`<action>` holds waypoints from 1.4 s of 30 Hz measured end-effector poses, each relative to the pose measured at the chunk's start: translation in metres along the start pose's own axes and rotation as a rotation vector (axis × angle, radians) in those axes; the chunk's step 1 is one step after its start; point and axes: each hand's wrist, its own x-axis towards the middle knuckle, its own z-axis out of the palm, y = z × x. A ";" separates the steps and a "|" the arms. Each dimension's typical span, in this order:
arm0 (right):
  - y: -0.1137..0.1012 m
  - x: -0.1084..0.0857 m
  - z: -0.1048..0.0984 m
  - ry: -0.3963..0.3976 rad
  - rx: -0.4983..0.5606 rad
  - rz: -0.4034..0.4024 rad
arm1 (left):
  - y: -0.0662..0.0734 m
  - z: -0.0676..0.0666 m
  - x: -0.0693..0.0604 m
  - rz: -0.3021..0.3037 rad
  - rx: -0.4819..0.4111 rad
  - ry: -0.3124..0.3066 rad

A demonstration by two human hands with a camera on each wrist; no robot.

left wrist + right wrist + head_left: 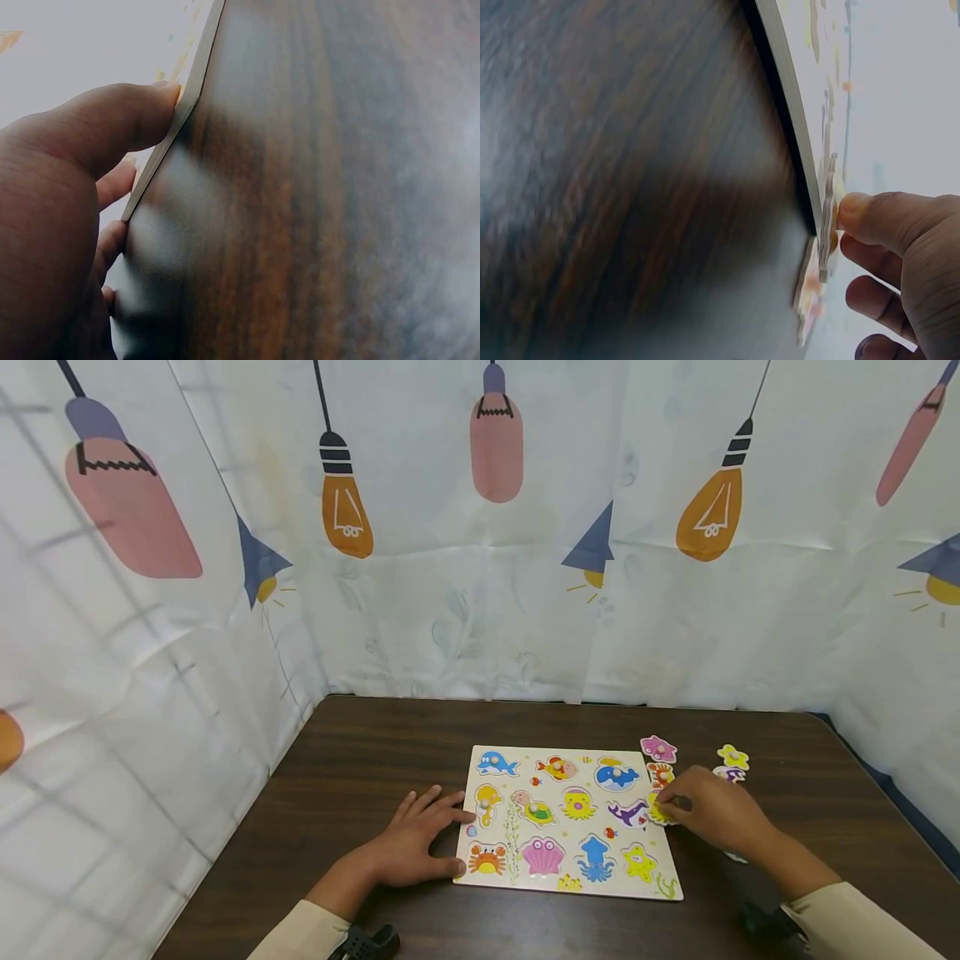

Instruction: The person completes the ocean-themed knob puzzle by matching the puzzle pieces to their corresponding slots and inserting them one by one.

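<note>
A pale wooden puzzle board (510, 764) with sea-animal pictures lies on the dark table. My left hand (417, 839) rests at its left edge with fingers spread, the thumb on the near left corner. In the left wrist view the thumb (142, 112) presses on the board's rim. At the right edge, my right hand (712, 810) pinches a yellow puzzle piece (657, 812) between thumb and fingers. The right wrist view shows this piece (827, 225) edge-on, beside the board's corner. Its picture is mostly hidden by the fingers.
Beyond the right hand lie a pink piece (658, 749) and a red-orange piece (661, 774), near the board's edge. Farther right are a yellow star-like piece (732, 757) and a purple one (729, 773), partly covered. A patterned white curtain (480, 610) hangs behind the table (390, 735).
</note>
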 end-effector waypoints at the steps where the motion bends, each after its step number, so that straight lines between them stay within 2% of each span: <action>1: -0.001 0.000 0.001 0.002 -0.002 -0.009 | 0.000 0.000 0.000 -0.003 0.003 -0.002; 9: -0.012 0.004 0.006 0.025 -0.013 -0.078 | 0.001 0.000 0.000 -0.011 0.011 -0.007; 17: -0.023 0.013 0.012 0.014 -0.009 -0.098 | 0.000 0.000 -0.001 -0.010 0.008 -0.006; 35: -0.042 0.026 0.023 0.061 -0.021 -0.191 | -0.001 0.000 0.000 -0.007 0.012 -0.006; 42: -0.048 0.031 0.025 0.035 0.009 -0.213 | 0.000 0.000 0.000 0.000 0.003 -0.005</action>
